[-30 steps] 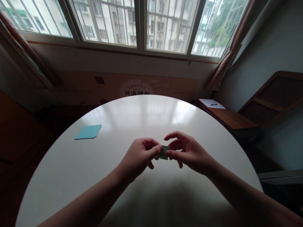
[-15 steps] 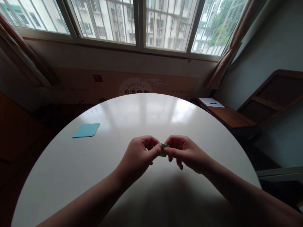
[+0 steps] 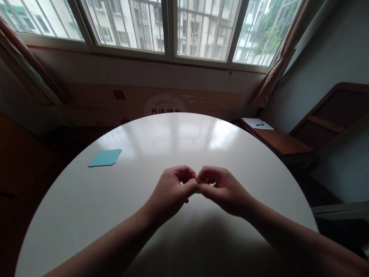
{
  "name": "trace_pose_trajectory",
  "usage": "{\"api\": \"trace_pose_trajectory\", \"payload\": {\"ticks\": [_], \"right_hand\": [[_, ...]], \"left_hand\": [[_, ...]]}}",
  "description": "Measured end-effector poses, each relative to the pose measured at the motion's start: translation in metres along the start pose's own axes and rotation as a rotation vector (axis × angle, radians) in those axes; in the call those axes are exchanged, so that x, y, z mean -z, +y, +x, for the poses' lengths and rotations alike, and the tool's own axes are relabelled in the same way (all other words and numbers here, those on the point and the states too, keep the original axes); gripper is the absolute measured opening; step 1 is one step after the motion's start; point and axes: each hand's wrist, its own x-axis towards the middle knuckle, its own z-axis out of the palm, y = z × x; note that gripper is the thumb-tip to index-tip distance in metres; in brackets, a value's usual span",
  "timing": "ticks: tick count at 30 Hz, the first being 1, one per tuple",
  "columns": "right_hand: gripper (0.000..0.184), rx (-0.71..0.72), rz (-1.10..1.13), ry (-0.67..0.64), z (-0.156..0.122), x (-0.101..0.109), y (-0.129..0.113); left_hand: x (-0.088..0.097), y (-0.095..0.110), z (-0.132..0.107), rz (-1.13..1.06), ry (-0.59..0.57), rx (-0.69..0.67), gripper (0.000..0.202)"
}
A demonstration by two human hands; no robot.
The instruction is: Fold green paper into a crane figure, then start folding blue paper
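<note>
Between my fingertips is a small folded piece of green paper [image 3: 198, 192], mostly covered by my thumbs. My left hand [image 3: 179, 188] pinches its left side, thumb on top and fingers curled behind. From the other side my right hand [image 3: 218, 187] grips it the same way, and the two thumb tips nearly meet. Both hands hover over the white round table [image 3: 161, 154]. A stack of light blue square paper sheets [image 3: 105, 157] lies on the table to the left, apart from my hands.
Beyond the table's right edge stands a brown wooden surface [image 3: 284, 142] with a white sheet [image 3: 257, 123] and a dark pen [image 3: 260, 124] on it. A printed cardboard panel [image 3: 207, 102] leans below the window at the back.
My hands have drawn closer together, and the right fingers have curled in. Less of the green paper's face shows now. The blue stack has stayed put.
</note>
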Motion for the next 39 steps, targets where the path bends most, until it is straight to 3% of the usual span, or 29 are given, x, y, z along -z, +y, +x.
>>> {"api": "trace_pose_trajectory", "payload": {"ticks": [7, 18, 39], "right_hand": [[0.008, 0.011, 0.025, 0.064, 0.001, 0.004, 0.003], [0.013, 0.056, -0.021, 0.076, -0.002, -0.005, 0.004], [0.006, 0.175, -0.106, 0.179, -0.002, -0.011, 0.014]], "left_hand": [[0.004, -0.002, 0.0, -0.06, -0.021, 0.007, 0.017], [0.001, -0.001, -0.001, -0.075, 0.049, -0.019, 0.006], [0.0, -0.002, 0.001, -0.086, 0.048, 0.052, 0.007]]}}
